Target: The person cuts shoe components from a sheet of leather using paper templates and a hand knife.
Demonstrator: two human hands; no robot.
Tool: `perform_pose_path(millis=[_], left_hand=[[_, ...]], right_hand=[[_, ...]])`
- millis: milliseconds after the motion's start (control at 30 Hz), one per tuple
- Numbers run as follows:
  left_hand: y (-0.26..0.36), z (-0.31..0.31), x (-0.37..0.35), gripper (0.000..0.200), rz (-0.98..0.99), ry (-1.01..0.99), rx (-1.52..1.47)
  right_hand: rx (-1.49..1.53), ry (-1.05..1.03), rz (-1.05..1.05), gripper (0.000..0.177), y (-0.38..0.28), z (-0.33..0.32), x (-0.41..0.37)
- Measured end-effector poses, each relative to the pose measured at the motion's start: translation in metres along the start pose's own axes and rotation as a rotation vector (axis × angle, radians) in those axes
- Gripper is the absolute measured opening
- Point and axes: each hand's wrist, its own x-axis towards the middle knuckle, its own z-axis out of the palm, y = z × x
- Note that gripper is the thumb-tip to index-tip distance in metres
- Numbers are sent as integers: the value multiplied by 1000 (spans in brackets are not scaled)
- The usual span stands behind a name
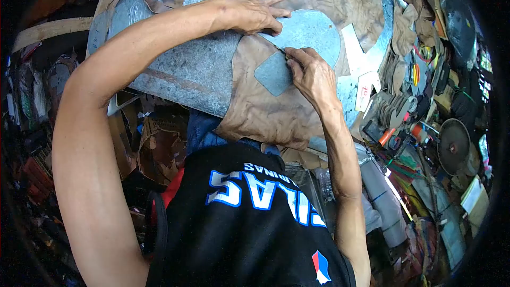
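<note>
From here I see the brown, wrinkled leather sheet (260, 109) lying over the grey, scuffed metal surface (196, 61), its lower edge draped past the rim. It looks creased, with darker blotches. Within it I make out a small blue-grey rounded diamond (273, 73); I can't tell if it's a hole. My left hand (256, 14) lies flat, fingers spread apart, beside the pale blue-grey rounded shape (311, 32). My right fingers are closed together on a slim dark tool (287, 56) near that shape's lower edge.
</note>
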Motion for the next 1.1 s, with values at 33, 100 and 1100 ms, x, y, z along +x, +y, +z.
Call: perform_pose_path(millis=[33,100,1100], left_hand=[[1,0,1,20,-4,-2,35],[12,-2,0,23,-50,6,35],[33,3,2,44,-21,215,-23]], right_hand=[[-3,-1,-6,25,1,0,0],[-3,0,-16,25,3,0,1],[-340,-211,405,24,-60,-11,22]])
